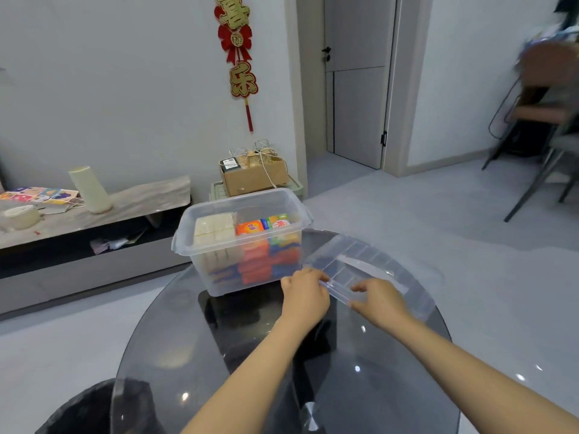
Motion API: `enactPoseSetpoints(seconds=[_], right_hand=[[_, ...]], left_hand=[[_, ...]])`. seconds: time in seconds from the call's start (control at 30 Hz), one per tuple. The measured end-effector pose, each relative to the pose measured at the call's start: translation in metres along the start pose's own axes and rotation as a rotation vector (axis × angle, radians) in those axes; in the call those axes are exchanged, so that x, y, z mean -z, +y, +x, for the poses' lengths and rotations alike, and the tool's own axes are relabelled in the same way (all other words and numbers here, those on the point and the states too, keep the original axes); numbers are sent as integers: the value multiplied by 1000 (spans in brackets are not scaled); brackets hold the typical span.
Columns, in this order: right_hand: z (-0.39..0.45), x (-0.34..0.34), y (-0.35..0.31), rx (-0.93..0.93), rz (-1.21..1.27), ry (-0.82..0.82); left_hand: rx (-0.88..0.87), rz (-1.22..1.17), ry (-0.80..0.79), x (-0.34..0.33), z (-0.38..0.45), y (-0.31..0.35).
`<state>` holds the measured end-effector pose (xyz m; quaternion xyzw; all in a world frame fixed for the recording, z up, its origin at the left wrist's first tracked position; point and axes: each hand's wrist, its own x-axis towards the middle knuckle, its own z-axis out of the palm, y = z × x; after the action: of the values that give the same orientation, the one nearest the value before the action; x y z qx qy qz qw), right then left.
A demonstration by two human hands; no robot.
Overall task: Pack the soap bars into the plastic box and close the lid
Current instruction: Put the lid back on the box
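Gripping the lid's near edge, both hands beside box.

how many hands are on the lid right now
2. The left hand grips the near edge of the clear lid toward the plastic box; the right hand grips the same edge further right. Fingertips under the lid are hidden.

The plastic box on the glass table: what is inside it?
The plastic box holds stacked soap bars: pale ones at left, orange and blue-wrapped ones at right. Bars in the middle of the stacks are covered, so no count.
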<state>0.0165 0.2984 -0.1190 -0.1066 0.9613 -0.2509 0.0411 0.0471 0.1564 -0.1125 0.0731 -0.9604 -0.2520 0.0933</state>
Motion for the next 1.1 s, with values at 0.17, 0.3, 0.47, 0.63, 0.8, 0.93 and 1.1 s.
enactPoseSetpoints(seconds=[0.17, 0.3, 0.47, 0.63, 0.8, 0.93, 1.1], right_hand=[[11, -8, 18, 47, -172, -18], [17, -15, 17, 54, -189, 33], [16, -4, 19, 27, -154, 41], [-2, 25, 17, -49, -42, 124], [-31, 56, 10, -115, 113, 322], [-40, 75, -11, 1, 196, 466], [-12, 85, -50, 209, 234, 423]], left_hand=[[22, -17, -74, -33, 17, 0], [-33, -3, -126, -47, 28, -3], [-172, -10, -193, -49, 32, -6], [-348, 90, -159, -26, 34, 17], [-607, 262, -136, 22, 41, 61], [-755, 390, 5, 69, 45, 81], [-710, 446, 233, 113, 44, 55]])
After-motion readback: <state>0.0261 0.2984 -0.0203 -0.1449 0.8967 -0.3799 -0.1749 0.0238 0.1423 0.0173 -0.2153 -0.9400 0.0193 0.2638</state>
